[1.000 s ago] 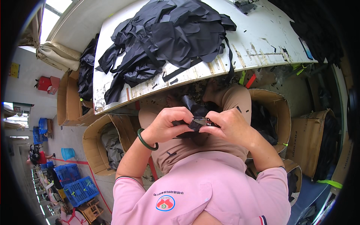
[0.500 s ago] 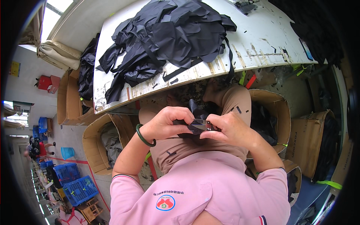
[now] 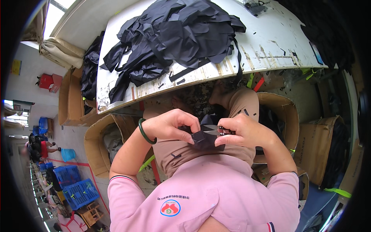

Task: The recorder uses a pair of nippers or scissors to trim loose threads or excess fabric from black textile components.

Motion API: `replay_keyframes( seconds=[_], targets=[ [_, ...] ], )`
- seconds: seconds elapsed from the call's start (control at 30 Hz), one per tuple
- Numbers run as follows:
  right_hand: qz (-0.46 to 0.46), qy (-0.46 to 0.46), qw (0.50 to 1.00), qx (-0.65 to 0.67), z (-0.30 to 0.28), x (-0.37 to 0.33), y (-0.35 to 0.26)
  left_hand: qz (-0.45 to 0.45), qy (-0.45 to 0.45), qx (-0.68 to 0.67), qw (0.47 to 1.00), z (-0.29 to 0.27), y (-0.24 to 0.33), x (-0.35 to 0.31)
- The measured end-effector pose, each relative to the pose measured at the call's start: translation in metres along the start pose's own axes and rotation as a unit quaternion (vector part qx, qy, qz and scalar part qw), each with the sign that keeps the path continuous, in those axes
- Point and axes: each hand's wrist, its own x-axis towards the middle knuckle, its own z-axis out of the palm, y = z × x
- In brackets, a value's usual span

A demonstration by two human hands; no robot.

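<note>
Above my lap, my left hand (image 3: 170, 125) pinches a small piece of black fabric (image 3: 205, 141) between thumb and fingers. A dark green bangle (image 3: 145, 131) circles that wrist. My right hand (image 3: 245, 131) is closed around a pair of thread snips (image 3: 222, 131), whose pale blades point left toward my left fingertips. The blades look spread, just above the fabric's upper edge. Whether they touch the cloth I cannot tell. Part of the fabric hangs down between my hands.
A white worktable (image 3: 266, 46) ahead carries a large heap of black fabric pieces (image 3: 181, 34). Cardboard boxes (image 3: 96, 154) flank my legs, some holding dark cloth. Black scraps (image 3: 176, 156) lie on my trousers. Blue crates (image 3: 79, 193) stand at the far left.
My hands have drawn slightly apart. The snips have shifted right, away from my left fingers, and their blades now show spread. More of the black fabric is visible below them.
</note>
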Motion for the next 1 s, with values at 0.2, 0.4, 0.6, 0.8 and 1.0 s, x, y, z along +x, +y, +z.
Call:
replay_keyframes(
  seconds=[0.2,0.4,0.6,0.8,1.0],
  targets=[
    [-0.034,-0.051,0.997,-0.054,-0.003,0.001,-0.006,-0.049,-0.082,-0.063,0.993,-0.004,0.001,0.006],
    [-0.101,-0.018,0.99,-0.094,0.005,0.002,-0.005,-0.058,-0.11,-0.077,0.989,-0.003,-0.004,0.006],
    [-0.123,-0.013,0.987,-0.107,0.011,0.007,-0.008,-0.082,-0.12,-0.081,0.986,0.0,-0.007,0.009],
    [-0.093,-0.051,0.984,-0.146,0.01,0.008,-0.01,-0.087,-0.127,-0.085,0.984,0.003,-0.008,0.008],
    [-0.121,-0.022,0.983,-0.136,0.011,0.007,-0.01,-0.098,-0.131,-0.073,0.984,0.004,-0.007,0.01]
  ],
)
